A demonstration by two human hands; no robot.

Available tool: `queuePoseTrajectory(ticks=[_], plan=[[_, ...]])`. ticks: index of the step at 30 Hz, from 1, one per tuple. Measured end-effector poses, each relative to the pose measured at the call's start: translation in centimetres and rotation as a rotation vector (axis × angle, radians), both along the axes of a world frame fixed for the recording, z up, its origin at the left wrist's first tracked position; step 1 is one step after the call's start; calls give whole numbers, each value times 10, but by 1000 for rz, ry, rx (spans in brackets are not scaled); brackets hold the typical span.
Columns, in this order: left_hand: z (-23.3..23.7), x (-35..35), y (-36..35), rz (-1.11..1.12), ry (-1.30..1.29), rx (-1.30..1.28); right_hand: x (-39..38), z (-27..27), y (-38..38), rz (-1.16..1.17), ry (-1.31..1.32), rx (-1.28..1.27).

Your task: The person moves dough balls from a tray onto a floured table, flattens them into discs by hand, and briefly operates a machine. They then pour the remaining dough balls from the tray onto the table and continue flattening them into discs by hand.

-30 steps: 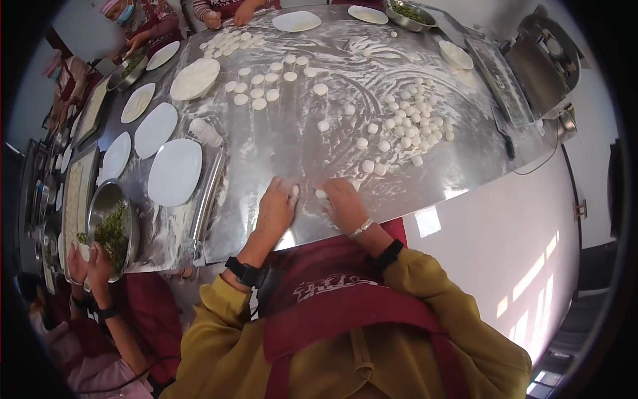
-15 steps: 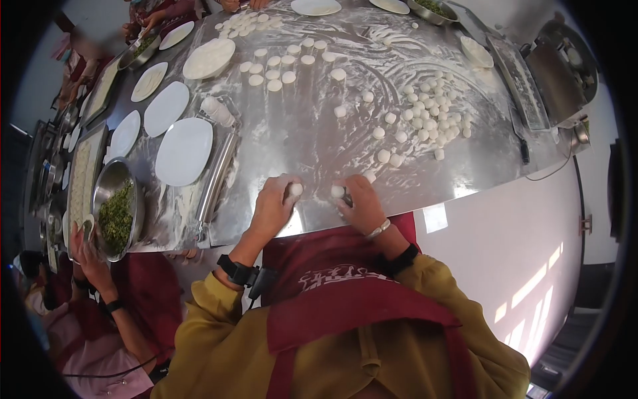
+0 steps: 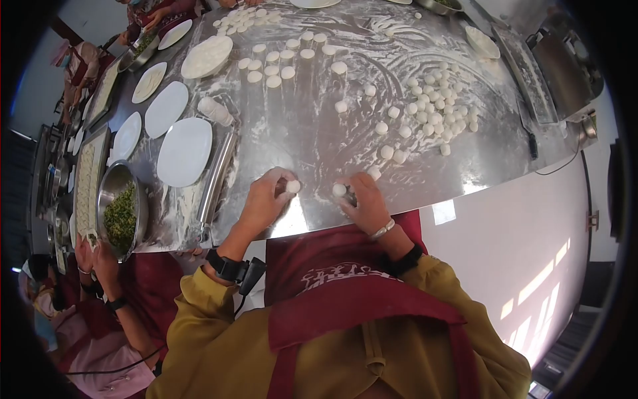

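Close over the metal table's near edge, my left hand (image 3: pixel 267 199) pinches a small white dough ball (image 3: pixel 293 187) between thumb and fingers. A second dough ball (image 3: pixel 339 190) is gripped by my right hand (image 3: pixel 365 201), a short way to the right. Just beyond the right hand lies another dough ball (image 3: pixel 374 173) on the floured steel. A heap of dough balls (image 3: pixel 435 106) sits farther off to the right. Ahead of my left hand, flattened dough rounds (image 3: pixel 274 70) stand in loose rows. The metal rolling pin (image 3: pixel 218 179) rests left of my left hand.
White plates (image 3: pixel 185 153) line the left side of the table. A steel bowl of chopped green filling (image 3: pixel 121 213) stands at the near left, where a co-worker's hands (image 3: pixel 97 258) work beside a tray (image 3: pixel 91 174). A metal machine (image 3: pixel 565 73) is at the far right.
My hands stay near the table edge, each still holding a dough ball; the left fingers have shifted slightly. The co-worker's hands have moved lower, beside the tray's near end. The view has tilted slightly.
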State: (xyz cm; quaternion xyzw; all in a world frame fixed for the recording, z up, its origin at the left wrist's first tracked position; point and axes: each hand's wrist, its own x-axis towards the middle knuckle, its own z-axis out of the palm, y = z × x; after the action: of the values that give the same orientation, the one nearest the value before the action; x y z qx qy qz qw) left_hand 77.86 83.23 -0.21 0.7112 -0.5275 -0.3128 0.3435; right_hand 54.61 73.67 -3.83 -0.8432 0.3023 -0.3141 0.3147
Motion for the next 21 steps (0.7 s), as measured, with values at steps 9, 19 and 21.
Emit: queuePoseTrajectory(ticks=[9,19,21], plan=[[28,-4,-19,82,-430,-340,-1,7,1,5,0,53],[-27,-47,-69,-108,-837,-141,2,-1,6,-38,89,73],[-26,-40,-67,-109,-835,-161,14,-7,9,-50,75,4]])
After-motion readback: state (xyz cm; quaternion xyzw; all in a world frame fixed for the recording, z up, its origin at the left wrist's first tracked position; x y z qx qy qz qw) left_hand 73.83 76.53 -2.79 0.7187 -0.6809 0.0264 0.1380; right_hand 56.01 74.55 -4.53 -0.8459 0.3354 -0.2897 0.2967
